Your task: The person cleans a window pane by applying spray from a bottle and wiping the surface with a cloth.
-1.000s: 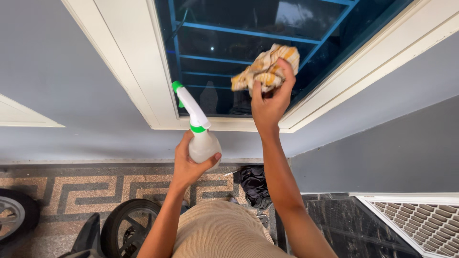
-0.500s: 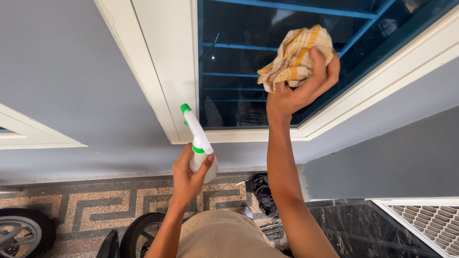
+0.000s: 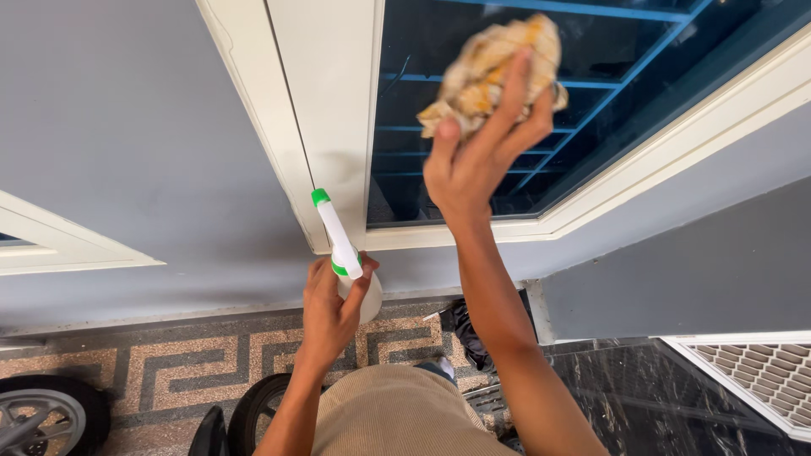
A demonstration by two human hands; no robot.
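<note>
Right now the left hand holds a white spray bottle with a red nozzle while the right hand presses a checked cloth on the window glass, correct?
Not quite. The head view shows the spray bottle in the left hand has a green nozzle, not red. The right hand does press the checked cloth on the window glass.

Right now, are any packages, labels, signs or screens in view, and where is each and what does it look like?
Spray bottle: the only container, in the left hand below the window frame; white, green nozzle and collar; no label visible.
Labels, signs, screens: none in view.
Cloth: yellow-and-white checked, in the right hand, pressed against the dark glass.
</note>
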